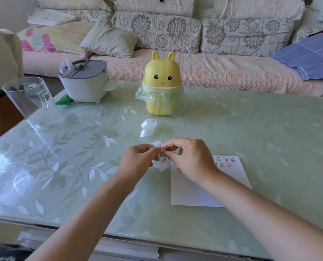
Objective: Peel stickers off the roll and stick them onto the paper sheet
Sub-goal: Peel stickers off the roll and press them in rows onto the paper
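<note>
Head view, single frame. Both grips meet just off the far-left corner of the paper sheet point(190, 194), which lies flat on the bench point(251, 129).

Left grip point(138, 162): thumb and forefinger closed narrow on the sticker strip point(161, 161), remaining fingers curled.

Right grip point(192, 161): fingertips pinch the same strip from the opposite side, at its upper part. Whether a sticker is lifted under them — cannot tell.

The strip is white, printed with small cartoon figures. Its lower end hangs folded below my grips, toward the bench; contact with the bench is not resolvable.

On the sheet, several stuck stickers point(224, 162) cluster along the far edge, to the right of my right grip, and one more sits near the left edge. My right wrist and forearm lie over the sheet.

Beyond the sheet's far-left corner lies a curl of white backing point(147, 127) — apart from the strip. Farther beyond it stands a yellow rabbit-eared bin point(161, 85), upright, with a green bag liner spilling over its rim.

Well to the left of the sheet stand a clear cup point(32, 102) and a white box with a grey lid point(85, 81).
</note>
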